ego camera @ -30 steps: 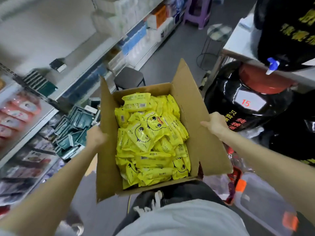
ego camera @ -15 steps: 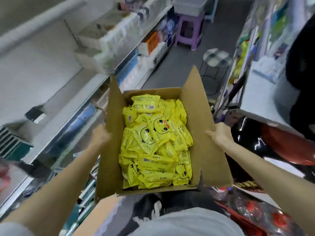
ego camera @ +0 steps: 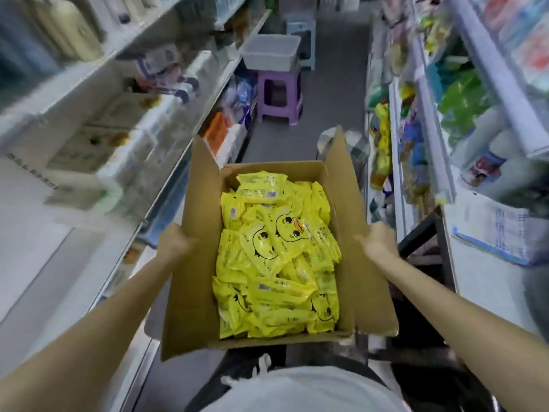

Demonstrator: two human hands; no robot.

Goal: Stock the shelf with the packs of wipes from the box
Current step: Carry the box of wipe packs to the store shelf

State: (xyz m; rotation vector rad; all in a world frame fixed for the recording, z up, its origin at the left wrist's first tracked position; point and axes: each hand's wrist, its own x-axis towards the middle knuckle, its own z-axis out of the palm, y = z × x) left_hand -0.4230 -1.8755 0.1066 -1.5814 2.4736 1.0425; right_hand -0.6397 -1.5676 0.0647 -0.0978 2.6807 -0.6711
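Note:
An open cardboard box (ego camera: 196,281) is held in front of my body, its flaps standing up. Inside lie several yellow packs of wipes (ego camera: 279,257) printed with a duck face, heaped loosely. My left hand (ego camera: 173,243) grips the box's left side over the flap. My right hand (ego camera: 377,243) grips the right side the same way. A white shelf unit (ego camera: 98,69) runs along my left, holding blurred white and coloured goods.
A narrow aisle of grey floor (ego camera: 332,93) runs ahead. A purple stool (ego camera: 279,96) carrying a grey plastic tub (ego camera: 271,52) stands in it, near the left shelves. A small checked stool (ego camera: 353,144) sits just past the box. Shelves with coloured packets (ego camera: 421,120) line the right.
My view has swung up and right, along the aisle. The box rode with me in both hands; the black jars on the right have dropped out of view.

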